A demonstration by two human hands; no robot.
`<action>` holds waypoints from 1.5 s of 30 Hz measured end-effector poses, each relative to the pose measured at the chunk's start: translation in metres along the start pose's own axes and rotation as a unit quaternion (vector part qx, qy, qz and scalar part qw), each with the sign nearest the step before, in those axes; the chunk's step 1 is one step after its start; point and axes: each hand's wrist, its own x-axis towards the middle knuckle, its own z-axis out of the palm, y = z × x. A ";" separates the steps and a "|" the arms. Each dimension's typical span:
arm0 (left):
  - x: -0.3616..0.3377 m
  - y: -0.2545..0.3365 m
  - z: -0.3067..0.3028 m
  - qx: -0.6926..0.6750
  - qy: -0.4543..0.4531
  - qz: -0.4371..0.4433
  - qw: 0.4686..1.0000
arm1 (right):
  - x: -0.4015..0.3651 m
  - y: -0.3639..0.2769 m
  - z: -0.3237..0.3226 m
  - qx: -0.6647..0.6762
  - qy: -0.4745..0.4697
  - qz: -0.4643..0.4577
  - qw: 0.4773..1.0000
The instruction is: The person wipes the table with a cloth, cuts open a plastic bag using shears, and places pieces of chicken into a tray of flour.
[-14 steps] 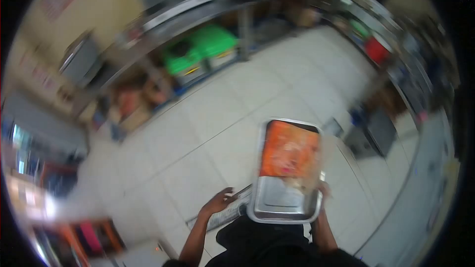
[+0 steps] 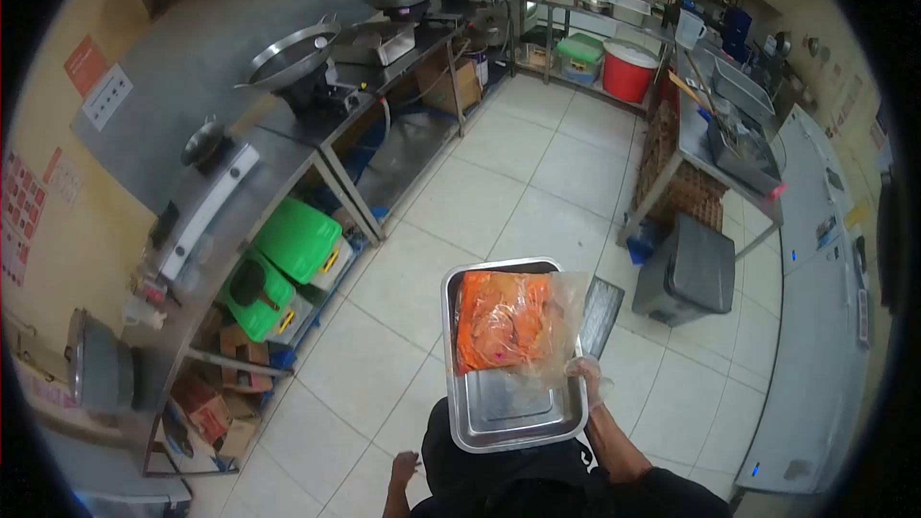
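Observation:
A rectangular metal tray (image 2: 518, 422) is held level in front of my body. My right hand (image 2: 588, 379), in a clear plastic glove, is closed on the tray's right rim. Inside the tray lies a clear plastic bag of orange food (image 2: 504, 321), its loose end draping over the right edge near my fingers. What the food is exactly, I cannot make out. My left hand (image 2: 405, 467) hangs low beside my body, bare and holding nothing, its fingers loosely bent and apart.
Along the left runs a steel counter (image 2: 278, 149) with woks (image 2: 293, 56) on burners. Green-lidded bins (image 2: 299, 238) and cardboard boxes (image 2: 201, 408) sit below. On the right are a grey trash bin (image 2: 686, 273), a steel table (image 2: 705, 144) and a white chest freezer (image 2: 806, 326). A red bucket (image 2: 628, 72) stands ahead.
The view has turned to the right and steadied. My left hand has dropped lower, towards the bottom edge. The tray stays in my right hand.

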 end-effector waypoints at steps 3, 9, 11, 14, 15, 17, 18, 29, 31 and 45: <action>0.061 0.054 0.050 -0.116 -0.025 -0.110 0.987 | 0.092 -0.074 0.013 0.072 0.005 0.007 0.997; 0.192 0.165 0.063 0.209 -0.141 -0.009 0.968 | 0.265 -0.101 0.021 -0.035 0.040 -0.066 0.996; 0.268 0.225 0.067 0.333 -0.169 0.080 0.924 | 0.321 -0.110 0.018 0.033 0.161 0.026 0.986; 0.428 0.317 0.069 0.492 -0.179 0.285 0.803 | 0.408 -0.111 -0.022 -0.217 0.195 -0.175 0.940; 0.471 0.368 0.068 0.518 -0.194 0.275 0.786 | 0.419 -0.153 0.003 -0.099 0.172 -0.082 0.977; 0.562 0.465 0.055 0.490 -0.186 0.323 0.788 | 0.461 -0.150 -0.003 0.040 0.324 -0.037 0.945; 0.594 0.523 0.065 0.302 -0.101 0.104 0.942 | 0.479 -0.143 -0.030 0.006 0.297 -0.078 0.952; 0.920 0.853 0.251 0.190 -0.087 0.146 0.967 | 0.792 -0.238 -0.171 -0.022 0.346 -0.110 0.932; 0.930 0.865 0.307 0.293 -0.078 0.277 0.912 | 0.846 -0.262 -0.180 -0.025 0.333 -0.107 0.936; 1.178 1.044 0.413 0.243 -0.190 0.175 0.935 | 1.259 -0.348 -0.249 -0.017 0.282 -0.122 0.951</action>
